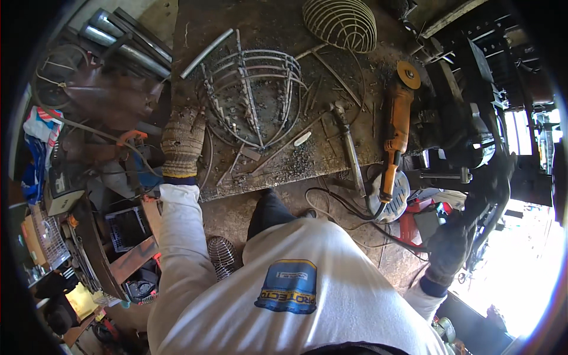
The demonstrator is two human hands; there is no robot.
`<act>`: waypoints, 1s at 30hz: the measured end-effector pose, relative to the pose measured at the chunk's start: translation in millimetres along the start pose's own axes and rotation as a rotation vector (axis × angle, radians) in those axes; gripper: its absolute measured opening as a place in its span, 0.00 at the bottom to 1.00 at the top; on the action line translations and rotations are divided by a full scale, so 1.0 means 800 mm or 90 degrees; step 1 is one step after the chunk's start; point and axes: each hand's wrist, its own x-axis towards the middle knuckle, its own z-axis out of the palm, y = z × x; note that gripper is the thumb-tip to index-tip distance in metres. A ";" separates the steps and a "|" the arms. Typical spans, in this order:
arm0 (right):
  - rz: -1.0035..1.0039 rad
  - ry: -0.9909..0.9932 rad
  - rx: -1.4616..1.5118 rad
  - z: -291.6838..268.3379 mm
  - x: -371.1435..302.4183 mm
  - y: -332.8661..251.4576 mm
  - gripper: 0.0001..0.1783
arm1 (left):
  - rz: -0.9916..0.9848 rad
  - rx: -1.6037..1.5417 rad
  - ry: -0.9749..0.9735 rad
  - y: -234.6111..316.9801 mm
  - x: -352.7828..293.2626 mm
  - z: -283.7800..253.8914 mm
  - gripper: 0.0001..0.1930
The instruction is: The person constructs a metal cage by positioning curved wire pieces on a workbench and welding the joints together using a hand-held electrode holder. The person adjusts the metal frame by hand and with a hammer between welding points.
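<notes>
My left hand (183, 139), in a worn knit glove with a yellow-edged cuff, lies at the table's left edge with its fingers pointing away from me. Just right of its fingertips sits a welded wire cage (251, 97) of curved rods, rough and grey, on the dirty tabletop (278, 168). My right hand (449, 248), gloved too, is out at the far right, low beside dark metal equipment. Its fingers merge into the shadow there, so what it touches is hidden. An orange angle grinder (399, 118) with a yellowish disc lies toward the table's right side.
A hammer (350, 148) lies left of the grinder, its handle past the front edge. A finished-looking domed wire grille (342, 25) is at the back. A loose rod (207, 53), scraps and grit cover the table. Cables (337, 198) hang below; another wire grille (222, 257) is near my left leg.
</notes>
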 end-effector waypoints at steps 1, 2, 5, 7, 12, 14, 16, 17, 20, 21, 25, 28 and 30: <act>-0.010 -0.049 -0.016 0.039 0.008 -0.022 0.35 | -0.013 0.126 -0.061 -0.002 -0.007 0.006 0.18; -0.014 -0.099 -0.031 0.082 0.015 -0.040 0.35 | 0.007 0.205 -0.059 0.007 -0.006 -0.003 0.19; -0.029 -0.198 -0.076 0.162 0.043 -0.057 0.33 | -0.027 0.183 -0.056 0.033 0.004 -0.034 0.17; -0.012 -0.201 -0.053 0.175 0.057 -0.047 0.32 | 0.014 0.074 -0.014 0.024 0.007 -0.032 0.16; 0.062 -0.315 -0.119 0.223 0.067 -0.046 0.31 | 0.038 0.319 -0.069 0.016 -0.023 -0.015 0.15; 0.177 -0.302 -0.099 0.231 0.065 -0.061 0.30 | 0.065 0.364 -0.030 0.014 -0.024 -0.013 0.16; 0.192 -0.303 -0.166 0.188 0.079 -0.068 0.28 | 0.024 0.108 0.032 0.027 0.010 -0.038 0.11; 0.202 -0.302 -0.192 0.181 0.077 -0.077 0.28 | 0.032 0.102 0.028 0.029 0.016 -0.043 0.11; 0.136 -0.303 -0.344 0.203 0.072 -0.121 0.26 | 0.076 0.150 -0.008 0.020 0.011 -0.046 0.12; 0.108 -0.301 -0.385 0.208 0.070 -0.131 0.26 | 0.073 0.117 0.014 0.012 0.004 -0.037 0.12; -0.112 -0.209 -0.748 0.191 0.034 -0.134 0.24 | -0.063 0.082 -0.081 0.016 -0.004 -0.029 0.13; -0.123 -0.170 -0.586 0.194 0.020 -0.111 0.24 | 0.052 0.083 0.059 0.014 -0.002 -0.028 0.12; -0.139 -0.163 -0.500 0.205 0.023 -0.097 0.24 | 0.021 0.134 0.013 0.032 0.002 -0.038 0.12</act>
